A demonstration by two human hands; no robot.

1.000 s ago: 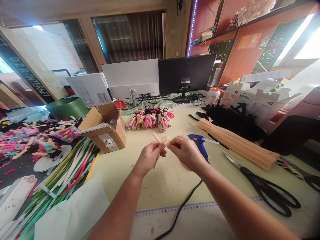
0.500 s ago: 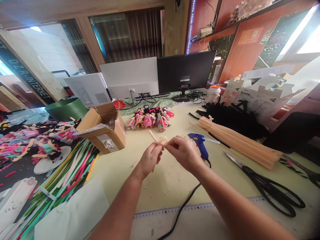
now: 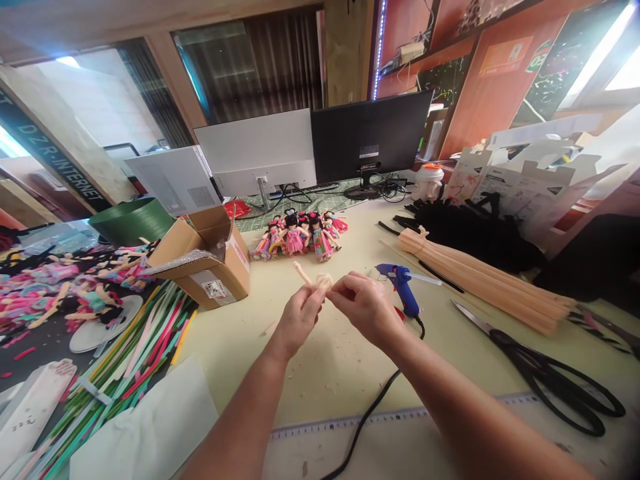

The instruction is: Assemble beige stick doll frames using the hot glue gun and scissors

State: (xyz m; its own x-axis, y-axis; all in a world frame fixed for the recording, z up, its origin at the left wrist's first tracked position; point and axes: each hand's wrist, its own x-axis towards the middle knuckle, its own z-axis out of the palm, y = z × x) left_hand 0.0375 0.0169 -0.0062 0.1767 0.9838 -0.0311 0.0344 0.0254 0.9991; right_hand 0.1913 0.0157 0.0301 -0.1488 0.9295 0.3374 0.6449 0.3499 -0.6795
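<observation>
Between both hands is a beige pipe cleaner (image 3: 323, 280), coiled into a round lump with one twisted end sticking up to the left. My left hand (image 3: 300, 315) pinches it from below and left, thumb on top. My right hand (image 3: 363, 303) is closed on its right side, thumb and forefinger together; the exact spot it grips is partly hidden by the fingers. Just right of my right hand lies a blue glue gun (image 3: 404, 291) with its black cord. Beyond the hands stand several small dolls (image 3: 300, 237) in bright dresses.
At right lie black scissors (image 3: 540, 373), a tied beige pipe cleaner bundle (image 3: 480, 280) and a black bundle (image 3: 470, 227). An open cardboard box (image 3: 210, 267) and coloured stems (image 3: 125, 353) are at left. Monitors (image 3: 370, 143) stand behind; a ruler strip (image 3: 350, 421) crosses in front.
Both hands stay close together on the pipe cleaner. Its coiled lump and upright end have shifted slightly to the left, and the view has turned a little.
</observation>
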